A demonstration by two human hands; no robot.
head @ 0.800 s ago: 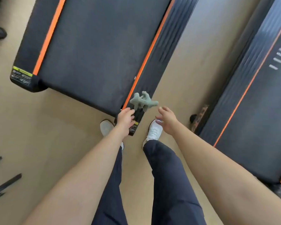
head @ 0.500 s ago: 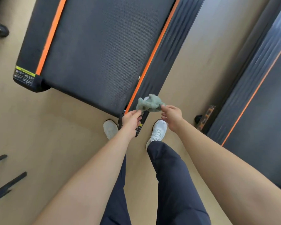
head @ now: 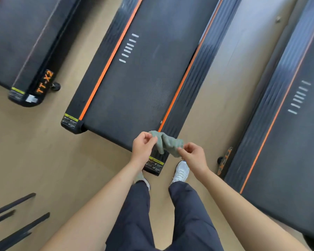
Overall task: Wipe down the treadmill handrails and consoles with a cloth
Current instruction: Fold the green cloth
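The grey-green cloth (head: 166, 143) hung bunched in the air between both hands, just below the picture's centre, over the rear corner of the middle treadmill (head: 143, 78). The left hand (head: 143, 146) pinched its edge at nine o'clock between thumb and fingertips. The right hand (head: 194, 154) pinched the opposite corner at four o'clock, fingers curled.

A white shoe (head: 181, 172) stood at the cloth's six o'clock on the tan floor (head: 34, 151). A second treadmill (head: 288, 133) lay at three o'clock and a third (head: 25, 42) at ten. No handrail or console was in view.

The step looked like opening out the cloth before wiping. Done well, the two pinches would draw apart along one edge until the bunching flattened. The cloth would then be folded into a flat pad, so a smooth face met the rail and no loose tail dragged on the belt.
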